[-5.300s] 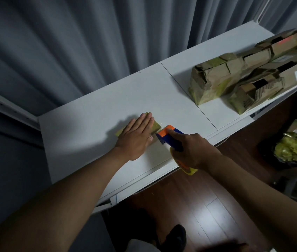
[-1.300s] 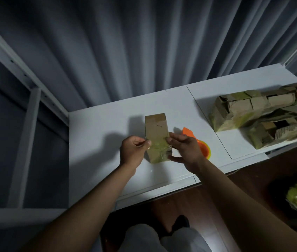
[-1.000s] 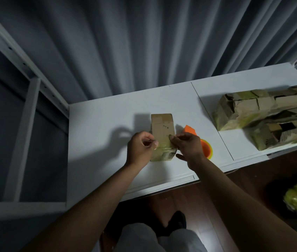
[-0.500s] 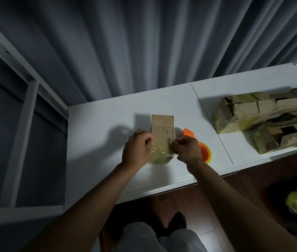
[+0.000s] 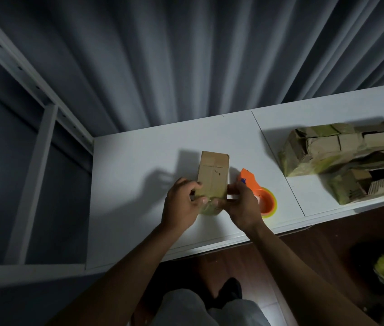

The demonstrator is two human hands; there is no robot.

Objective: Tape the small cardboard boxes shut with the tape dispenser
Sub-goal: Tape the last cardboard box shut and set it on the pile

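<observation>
You have the small brown cardboard box [image 5: 212, 177] lying on the white bench [image 5: 137, 175], its long axis running away from you, and both hands are at its near end: your left hand [image 5: 181, 205] curls its fingers [image 5: 194, 185] round the left near corner, and your right hand [image 5: 240, 208] pinches the right near corner, thumbs meeting over what looks like yellowish tape wrapped across that end. The likeliest trouble from here is a poor seal: if you press unevenly the tape may wrinkle or lift at the corner, and since the box is light it could slide or tip on the smooth bench if one hand lets go while the other still pushes. The far end of the box looks bare of tape, so that end probably wants attention next. The orange tape dispenser with its yellow roll [image 5: 260, 196] lies on the bench just right of the box, partly behind your right hand, close enough that your wrist could knock it toward the near edge. Well to the right, across the seam in the bench, a heap of torn cardboard boxes with yellow-green tape [image 5: 341, 158] sits clear of your work. Grey curtains [image 5: 186, 55] hang behind the bench.
</observation>
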